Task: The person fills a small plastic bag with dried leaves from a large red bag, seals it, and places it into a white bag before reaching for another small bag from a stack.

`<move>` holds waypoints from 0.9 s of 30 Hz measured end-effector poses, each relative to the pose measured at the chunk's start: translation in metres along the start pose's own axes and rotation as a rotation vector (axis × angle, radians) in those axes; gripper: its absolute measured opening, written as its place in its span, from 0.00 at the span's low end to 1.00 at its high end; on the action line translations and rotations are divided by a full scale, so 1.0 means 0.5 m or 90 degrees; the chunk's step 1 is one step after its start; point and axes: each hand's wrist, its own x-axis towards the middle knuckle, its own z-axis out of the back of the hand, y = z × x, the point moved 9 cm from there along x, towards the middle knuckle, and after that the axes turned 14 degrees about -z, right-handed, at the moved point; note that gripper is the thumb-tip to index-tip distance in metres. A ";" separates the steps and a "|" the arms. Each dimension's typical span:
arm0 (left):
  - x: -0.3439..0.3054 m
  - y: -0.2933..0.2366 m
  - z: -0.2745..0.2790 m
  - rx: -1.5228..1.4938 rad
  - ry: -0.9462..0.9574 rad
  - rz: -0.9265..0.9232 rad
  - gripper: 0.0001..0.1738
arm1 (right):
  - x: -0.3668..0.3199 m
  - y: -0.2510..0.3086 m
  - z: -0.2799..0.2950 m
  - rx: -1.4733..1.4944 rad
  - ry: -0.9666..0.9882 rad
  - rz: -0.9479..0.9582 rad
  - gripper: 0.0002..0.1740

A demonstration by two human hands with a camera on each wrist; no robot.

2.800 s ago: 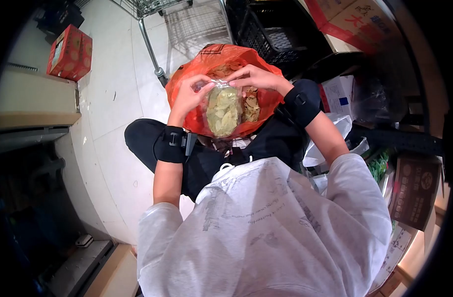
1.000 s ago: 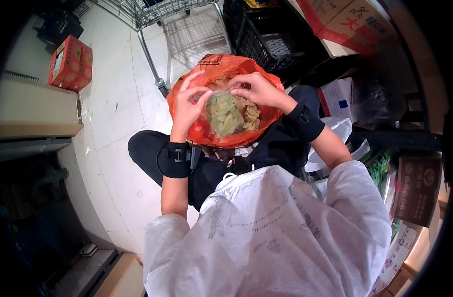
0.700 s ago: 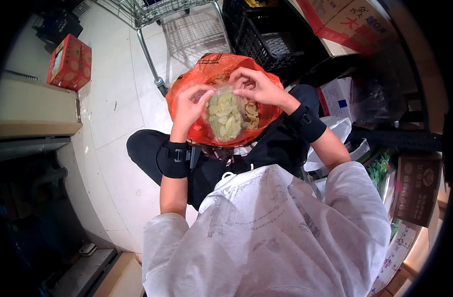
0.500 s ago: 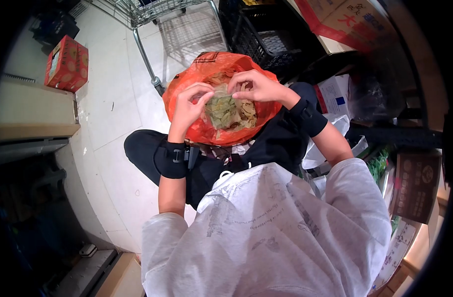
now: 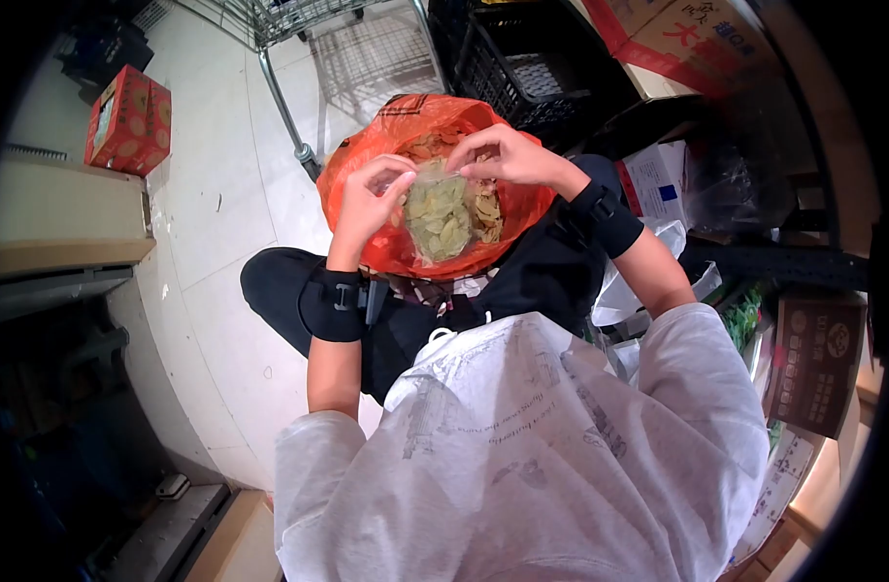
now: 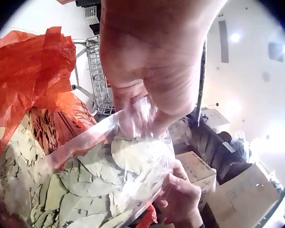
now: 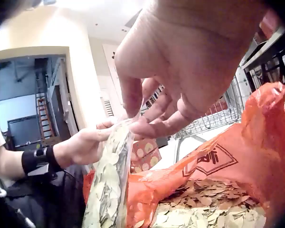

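A clear plastic bag (image 5: 439,221) of pale green dried leaves, which look like bay leaves, hangs over the mouth of a large orange plastic bag (image 5: 391,121). My left hand (image 5: 369,199) pinches its top edge at the left corner between thumb and fingers. At the other corner, my right hand (image 5: 512,158) pinches the same edge, its other fingers bent. In the left wrist view, the film gathers under the left fingertips, and the leaves (image 6: 92,185) fill the bag below. Loose brown and pale leaves (image 7: 206,194) fill the orange bag underneath.
The orange bag stands between the person's legs. Beyond it is a metal shopping cart (image 5: 299,21), with black crates (image 5: 522,73) at its right. Cartons (image 5: 813,364) and white plastic bags (image 5: 619,301) crowd the right side. A red box (image 5: 129,121) stands at the far left.
About a second ago the left index finger was raised; it is now lowered to the clear bag's edge. The clear bag's tilt has varied slightly. Both hands stay over the orange bag.
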 end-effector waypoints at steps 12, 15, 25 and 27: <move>-0.001 0.000 -0.005 0.005 -0.017 -0.004 0.05 | 0.000 -0.041 -0.006 0.217 -0.008 -0.057 0.05; 0.005 -0.016 -0.006 0.059 -0.013 -0.061 0.05 | 0.002 -0.062 -0.015 0.189 0.027 -0.105 0.06; -0.008 -0.012 -0.024 0.078 0.023 0.068 0.08 | -0.022 -0.092 -0.043 0.203 -0.013 -0.189 0.13; -0.013 0.011 -0.025 0.068 0.019 0.073 0.09 | -0.026 -0.095 -0.044 0.184 -0.014 -0.187 0.11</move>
